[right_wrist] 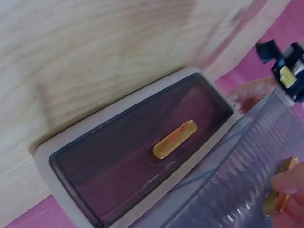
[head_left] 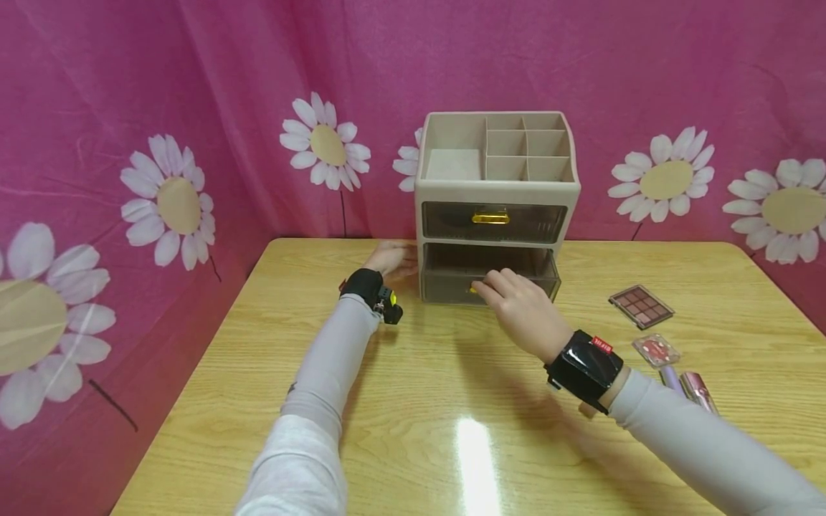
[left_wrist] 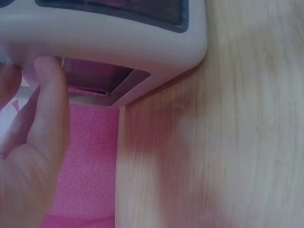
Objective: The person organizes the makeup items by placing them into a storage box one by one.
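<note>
A beige desktop organizer (head_left: 497, 188) with dark see-through drawers stands at the back of the table. Below its closed top drawer, another drawer (head_left: 445, 288) is pulled partly out. My right hand (head_left: 525, 312) pinches that drawer's gold handle (right_wrist: 270, 204) between thumb and fingers. In the right wrist view, a closed drawer front (right_wrist: 118, 152) with its own gold handle (right_wrist: 175, 139) lies beside the pulled-out one. My left hand (head_left: 392, 259) rests against the organizer's left side, fingers extended; its thumb (left_wrist: 52, 95) shows by the side panel in the left wrist view.
On the table's right lie an eyeshadow palette (head_left: 642, 306), a small clear compact (head_left: 656, 350), a purple tube (head_left: 671, 378) and a shiny pink tube (head_left: 699, 392). A pink curtain with daisies (head_left: 387, 57) hangs behind the wooden table (head_left: 400, 416). Divided compartments (head_left: 506, 142) top the organizer.
</note>
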`<state>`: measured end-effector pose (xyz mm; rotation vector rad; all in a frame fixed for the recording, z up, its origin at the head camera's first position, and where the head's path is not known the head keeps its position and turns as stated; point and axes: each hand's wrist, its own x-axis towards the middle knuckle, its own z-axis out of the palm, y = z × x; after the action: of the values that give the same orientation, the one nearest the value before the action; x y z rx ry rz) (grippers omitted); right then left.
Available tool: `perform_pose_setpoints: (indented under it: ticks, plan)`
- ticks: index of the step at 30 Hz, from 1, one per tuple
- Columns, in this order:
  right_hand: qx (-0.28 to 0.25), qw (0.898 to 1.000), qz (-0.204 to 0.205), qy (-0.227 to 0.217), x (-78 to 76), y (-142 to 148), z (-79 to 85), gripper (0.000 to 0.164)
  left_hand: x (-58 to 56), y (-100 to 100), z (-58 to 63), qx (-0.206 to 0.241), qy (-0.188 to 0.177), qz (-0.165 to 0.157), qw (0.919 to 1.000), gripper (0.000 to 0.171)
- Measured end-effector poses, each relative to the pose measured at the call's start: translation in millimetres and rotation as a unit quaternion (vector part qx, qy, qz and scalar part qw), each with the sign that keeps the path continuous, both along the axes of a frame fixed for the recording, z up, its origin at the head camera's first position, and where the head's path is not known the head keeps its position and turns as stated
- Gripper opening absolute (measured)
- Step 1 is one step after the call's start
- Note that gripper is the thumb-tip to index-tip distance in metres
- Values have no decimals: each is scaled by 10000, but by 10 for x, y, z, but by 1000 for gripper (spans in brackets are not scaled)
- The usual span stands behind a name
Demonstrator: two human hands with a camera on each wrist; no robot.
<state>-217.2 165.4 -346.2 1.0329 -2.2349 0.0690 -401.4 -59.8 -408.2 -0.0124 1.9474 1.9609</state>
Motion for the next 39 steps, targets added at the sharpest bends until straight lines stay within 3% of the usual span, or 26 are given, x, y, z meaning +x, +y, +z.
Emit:
perform_pose_setpoints:
  ticks: [1,5,18,24,27,30,31,33,37,38,39]
  plan:
    - [-3,10000,50,46,28,3,-3,32,90,18,98,-176,-45,55,9998,38]
    - [-7,9997,196,118,138,6,-10,32,264,19,287,-531,-3,39,9986,38]
    - [-12,9995,293,81,394,-10,-25,32,284,42,293,-371,-97,148,9992,38]
    - [-84,9992,366,121,443,-25,-40,33,449,57,488,-402,-193,102,9990,39]
    - [-85,9992,373,103,455,-30,-43,33,373,61,414,-451,-223,154,9986,39]
    - [-73,9994,334,41,463,-28,-53,34,221,47,245,-415,-136,155,9989,38]
    - [-69,9994,326,23,465,-27,-61,35,113,21,118,-230,-20,66,9997,35]
    - [-62,9994,327,15,469,-29,-75,36,64,17,72,-187,-16,75,9998,35]
    - [-87,9992,373,93,474,-37,-92,35,102,31,111,-240,-22,140,9996,39]
    - [-86,9992,384,107,476,-39,-89,34,234,58,255,-402,-131,241,9988,40]
    - [-103,9991,401,106,479,-39,-82,34,281,60,300,-401,-129,225,9989,41]
